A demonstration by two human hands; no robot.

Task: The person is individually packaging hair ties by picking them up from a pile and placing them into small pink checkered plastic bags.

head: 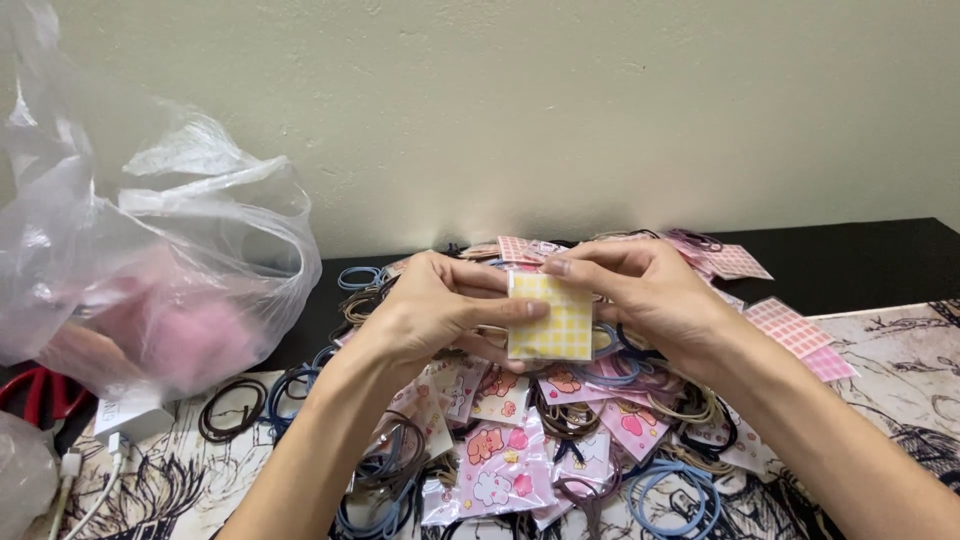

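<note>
While I've got both hands up over the pile, I'm pinching a little yellow checked card (549, 317) between them. My left hand (430, 310) is closed on its left edge, thumb laid across the front, and my right hand (640, 295) grips the top right corner with fingertips pressed together on it. So the card sits in the air just above the heap, face toward me, held flat and roughly upright.

Below it is a big mess of hair ties (672, 500) in blue, brown and black, mixed with small clear packets with pink cartoon prints (500, 465). More checked cards in pink (790, 325) are fanned out at the back right, near the wall. Off to the left there's a crumpled clear plastic bag (150, 270) with something pink inside, red scissors (35, 392) poking out under it, and a white charger (130, 418) with its cable.

Best guess, I'm mid-way through handling one card, and whether a tie is looped on it already I honestly can't tell, since my fingers cover the edges. Anything next needs one hand to keep the card steady and flat, because it looks thin and bendy.
</note>
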